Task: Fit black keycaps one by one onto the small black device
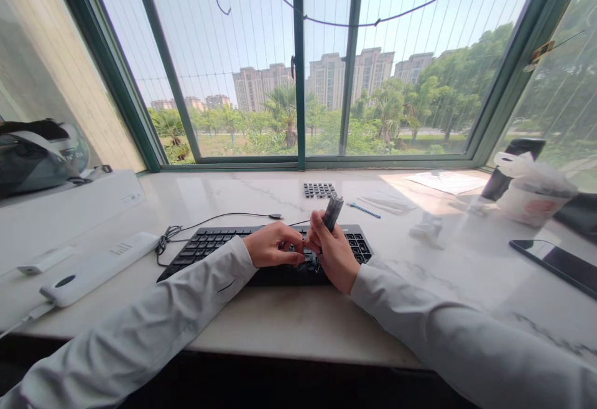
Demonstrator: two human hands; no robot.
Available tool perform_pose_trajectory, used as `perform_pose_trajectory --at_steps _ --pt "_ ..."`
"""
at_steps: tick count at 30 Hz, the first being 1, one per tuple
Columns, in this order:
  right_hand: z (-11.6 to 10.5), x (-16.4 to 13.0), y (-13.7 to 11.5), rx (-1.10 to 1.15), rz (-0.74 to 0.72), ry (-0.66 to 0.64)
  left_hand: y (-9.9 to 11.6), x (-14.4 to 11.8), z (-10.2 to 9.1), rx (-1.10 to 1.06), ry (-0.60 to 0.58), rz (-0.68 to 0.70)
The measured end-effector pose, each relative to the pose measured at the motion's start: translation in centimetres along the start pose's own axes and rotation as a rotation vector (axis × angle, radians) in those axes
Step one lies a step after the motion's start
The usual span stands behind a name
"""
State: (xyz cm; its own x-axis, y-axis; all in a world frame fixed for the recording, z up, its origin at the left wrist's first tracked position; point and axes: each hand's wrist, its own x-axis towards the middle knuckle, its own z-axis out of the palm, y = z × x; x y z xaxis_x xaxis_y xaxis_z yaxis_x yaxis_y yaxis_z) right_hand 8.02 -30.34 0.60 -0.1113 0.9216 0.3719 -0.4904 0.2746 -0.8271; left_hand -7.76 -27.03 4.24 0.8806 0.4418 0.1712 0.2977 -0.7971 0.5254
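A black keyboard (205,246) lies on the pale marble-patterned counter, both my hands over its middle and right part. Keycaps appear to be off at the right end, where square frames show. My right hand (338,257) is closed around a dark grey, blocky handle-like object (333,211) that sticks up out of the fist; its kind is unclear. My left hand (276,246) is bent down at the keys, thumb and fingers drawn together; whatever they pinch is hidden. Behind the keyboard, loose black keycaps (319,190) sit in rows.
A thin blue tool (364,210) and clear plastic wrapping (387,202) lie behind the keyboard. Crumpled white material (426,229), a phone (555,263) and a bagged tub (536,197) are on the right. A white power strip (100,269) and a coiled cable (165,241) lie left.
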Motion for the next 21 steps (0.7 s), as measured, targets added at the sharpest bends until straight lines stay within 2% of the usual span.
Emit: perform_pose_trajectory --at_steps 8,14,21 --pt "0.1 -0.2 -0.1 0.062 0.002 -0.074 0.3 0.0 0.3 0.006 -0.022 -0.023" --pt "0.0 -0.5 0.4 0.044 -0.042 -0.132 -0.1 0.3 1.6 -0.005 0.133 -0.163" --pt "0.3 -0.7 1.2 -0.085 -0.068 -0.088 -0.7 0.6 2.5 -0.147 0.208 -0.122"
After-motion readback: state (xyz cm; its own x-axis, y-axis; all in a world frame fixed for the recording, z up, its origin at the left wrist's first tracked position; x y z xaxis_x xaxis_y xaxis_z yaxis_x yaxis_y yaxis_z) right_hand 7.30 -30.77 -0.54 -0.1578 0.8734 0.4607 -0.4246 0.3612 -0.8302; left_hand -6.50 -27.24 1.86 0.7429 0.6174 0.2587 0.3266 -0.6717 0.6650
